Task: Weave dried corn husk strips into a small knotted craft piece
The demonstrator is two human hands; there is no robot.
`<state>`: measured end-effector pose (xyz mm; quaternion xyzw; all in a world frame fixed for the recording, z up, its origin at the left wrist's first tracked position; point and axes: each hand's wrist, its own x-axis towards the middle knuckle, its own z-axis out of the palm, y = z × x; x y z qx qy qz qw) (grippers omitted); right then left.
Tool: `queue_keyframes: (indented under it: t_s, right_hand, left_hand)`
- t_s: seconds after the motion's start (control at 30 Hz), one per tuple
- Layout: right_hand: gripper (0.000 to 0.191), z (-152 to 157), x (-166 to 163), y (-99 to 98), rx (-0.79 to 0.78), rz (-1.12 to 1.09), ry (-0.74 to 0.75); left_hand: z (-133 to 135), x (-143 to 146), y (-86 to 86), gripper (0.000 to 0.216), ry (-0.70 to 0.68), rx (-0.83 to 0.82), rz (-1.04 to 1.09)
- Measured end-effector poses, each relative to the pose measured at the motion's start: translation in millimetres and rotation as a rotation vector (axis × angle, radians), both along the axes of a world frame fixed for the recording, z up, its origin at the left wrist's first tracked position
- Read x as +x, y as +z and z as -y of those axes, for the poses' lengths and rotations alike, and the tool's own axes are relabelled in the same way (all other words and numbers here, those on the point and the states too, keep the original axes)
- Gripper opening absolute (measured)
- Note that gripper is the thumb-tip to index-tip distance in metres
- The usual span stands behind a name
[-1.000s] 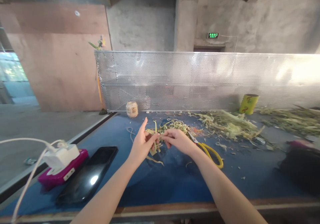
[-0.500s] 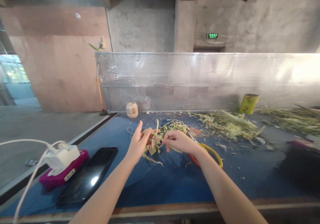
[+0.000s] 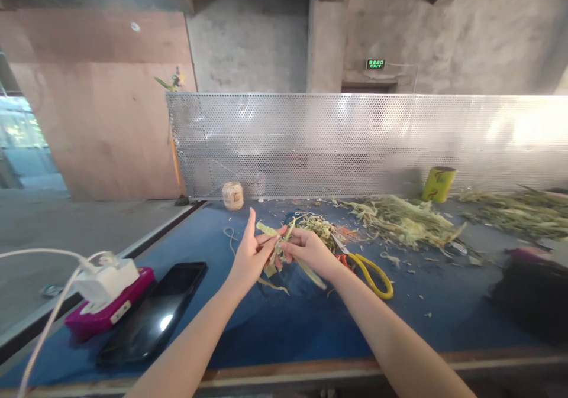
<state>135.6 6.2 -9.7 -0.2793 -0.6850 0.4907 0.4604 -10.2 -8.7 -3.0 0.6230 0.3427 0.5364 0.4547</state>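
Pale green dried husk strips [image 3: 312,273] are bunched between my two hands, with ends sticking out above and below. My left hand [image 3: 249,256] pinches the bunch from the left, its thumb raised. From the right, my right hand [image 3: 312,252] has thumb and fingers closed on the strips, close to the left fingertips. My fingers partly hide the middle of the bunch. Just behind the hands lies a heap of small husk scraps [image 3: 317,225]. Scissors with yellow handles [image 3: 376,278] rest beside my right forearm, and an orange-red handle of some tool [image 3: 343,260] shows partly beneath them.
A larger husk pile [image 3: 390,217] and a yellow tube [image 3: 439,184] stand at the back right, before a perforated metal screen [image 3: 293,132]. A twine roll [image 3: 233,196] is back left. A phone [image 3: 155,312] and a magenta power strip [image 3: 104,318] lie at left on the blue table [image 3: 284,339].
My right hand has moved slightly left, closer to my left hand. The strips have shifted, one now slanting down to the right. More of the scissors shows beside my forearm.
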Motion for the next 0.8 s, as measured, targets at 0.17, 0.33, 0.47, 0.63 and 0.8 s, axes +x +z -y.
queue_keyframes:
  t_s: [0.17,0.33,0.47,0.63,0.8]
  right_hand:
    - [0.022,0.5,-0.9,-0.9,0.037,-0.053,0.055]
    - [0.029,2.3,-2.1,-1.6,0.016,0.050,-0.024]
    - [0.025,1.7,-3.6,-2.8,0.040,0.078,-0.066]
    - [0.019,1.1,-3.3,-2.7,0.054,0.138,-0.053]
    - [0.018,-1.5,-0.8,-2.8,0.022,0.157,-0.157]
  left_hand:
    - [0.3,0.8,1.7,0.087,0.052,0.027,-0.042]
    - [-1.1,-0.7,-0.7,0.089,0.064,0.070,-0.113]
    - [-1.8,-1.2,-4.2,0.087,0.109,0.115,-0.181]
    - [-2.4,-0.4,-6.2,0.087,0.116,0.106,-0.109]
    - [-1.1,1.7,-2.8,0.097,0.096,-0.051,-0.077]
